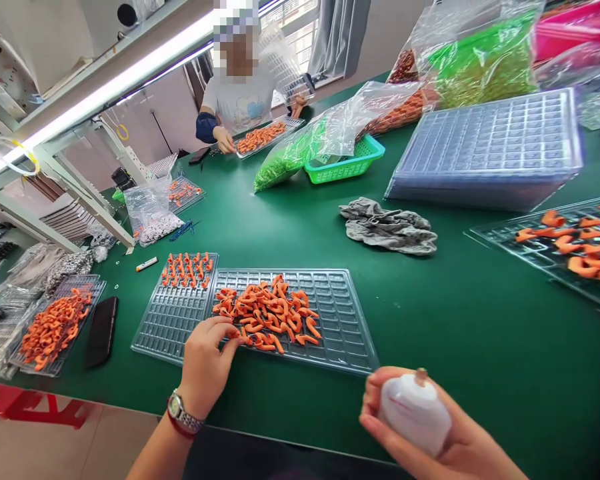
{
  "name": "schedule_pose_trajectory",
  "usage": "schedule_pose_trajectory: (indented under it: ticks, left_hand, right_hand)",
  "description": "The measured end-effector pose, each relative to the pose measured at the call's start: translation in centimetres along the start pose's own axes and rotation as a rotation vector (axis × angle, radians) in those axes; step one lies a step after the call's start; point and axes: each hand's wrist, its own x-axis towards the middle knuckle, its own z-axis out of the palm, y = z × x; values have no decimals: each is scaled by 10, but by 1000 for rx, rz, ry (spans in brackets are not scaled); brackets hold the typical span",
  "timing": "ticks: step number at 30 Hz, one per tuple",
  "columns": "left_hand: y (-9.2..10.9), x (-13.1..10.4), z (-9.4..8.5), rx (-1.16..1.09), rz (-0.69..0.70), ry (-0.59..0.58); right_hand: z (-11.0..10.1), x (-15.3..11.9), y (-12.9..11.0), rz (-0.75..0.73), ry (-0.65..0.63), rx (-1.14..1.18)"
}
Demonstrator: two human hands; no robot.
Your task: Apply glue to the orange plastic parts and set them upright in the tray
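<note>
Orange hook-shaped plastic parts [267, 319] lie heaped on a clear compartment tray [340, 313] near the front edge of the green desk [460, 320], and the left hand [207, 363] reaches into the near-left edge of that heap, its fingers [225, 328] curled together with the tips pinching at one part. The wrist behind it wears a metal watch [183, 415] with a red band beside it. The right hand [430, 427] is held over the desk's front edge, well apart from the tray, with its fingers wrapped around a white rounded bottle [414, 410] that has a small brownish tip on top. Left of the heaped tray, partly under it, a second clear tray [173, 320] has orange parts standing in rows [186, 270] at its far end. A grey rag [387, 227] lies farther back on the desk, and a stack of empty clear trays [490, 150] sits beyond it. At the far end, another person's hand [225, 140] touches a tray of orange parts.
</note>
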Motion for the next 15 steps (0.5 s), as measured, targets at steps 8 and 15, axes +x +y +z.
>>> schedule_pose_trajectory:
  ticks: [8, 15]
  left_hand:
    - [-17, -1, 3, 8, 5, -2]
    - [6, -18, 3, -30, 117, 101]
  right_hand:
    - [20, 5, 1, 218, -31, 70]
    - [34, 15, -13, 172, 10, 37]
